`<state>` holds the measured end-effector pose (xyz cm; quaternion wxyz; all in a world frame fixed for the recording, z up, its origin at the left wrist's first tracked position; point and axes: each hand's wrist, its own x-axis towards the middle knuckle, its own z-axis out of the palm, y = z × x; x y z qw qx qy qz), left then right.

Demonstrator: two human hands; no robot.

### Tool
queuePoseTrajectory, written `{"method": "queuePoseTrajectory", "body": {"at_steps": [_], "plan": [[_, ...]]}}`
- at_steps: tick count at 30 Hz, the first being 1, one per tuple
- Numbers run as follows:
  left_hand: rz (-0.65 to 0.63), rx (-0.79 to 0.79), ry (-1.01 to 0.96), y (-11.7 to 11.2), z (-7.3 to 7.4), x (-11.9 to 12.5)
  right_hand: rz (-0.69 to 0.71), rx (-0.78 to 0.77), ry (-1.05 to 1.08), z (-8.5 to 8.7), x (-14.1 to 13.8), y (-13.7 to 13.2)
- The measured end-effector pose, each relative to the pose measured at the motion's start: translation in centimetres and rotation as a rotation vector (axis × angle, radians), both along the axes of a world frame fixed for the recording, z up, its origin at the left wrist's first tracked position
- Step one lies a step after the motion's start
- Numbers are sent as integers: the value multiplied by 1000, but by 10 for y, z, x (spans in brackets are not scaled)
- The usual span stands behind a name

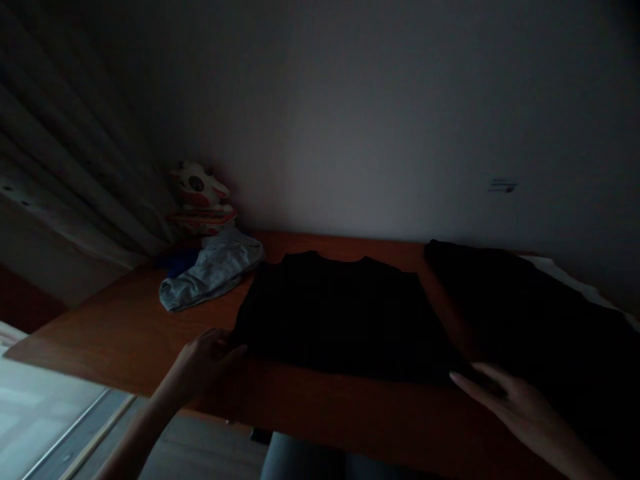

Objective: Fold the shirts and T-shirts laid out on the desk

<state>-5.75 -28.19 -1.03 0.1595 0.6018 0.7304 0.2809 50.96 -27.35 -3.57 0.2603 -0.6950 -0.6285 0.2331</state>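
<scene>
A black garment (340, 313) lies flat, folded into a rectangle, on a reddish wooden table (125, 327). My left hand (207, 363) rests at its near left corner with the fingers stretched toward the cloth and touching its edge. My right hand (515, 403) lies at the near right corner, fingers extended and flat against the dark fabric. Neither hand grips anything that I can see. The room is very dim.
A second dark garment (525, 313) is spread on the right over something white. A crumpled grey cloth (213, 273) lies at the back left, with a red-and-white plush toy (200, 197) behind it by the curtain (65, 173). The wall stands close behind the table.
</scene>
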Motion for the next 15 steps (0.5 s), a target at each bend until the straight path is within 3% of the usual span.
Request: {"method": "queuePoseTrajectory", "body": {"at_steps": [5,9,12,15], "plan": [[-66,91,-368,11,11,9,-119,42,226,8,-11,5],[30,191,-686,15,22,6,-171,-1,486,13,-13,7],[93,157,-677,13,21,-7,-147,-12,470,14,-9,4],[68,-4,-513,2,10,-30,-75,-64,284,14,-1,-9]]}}
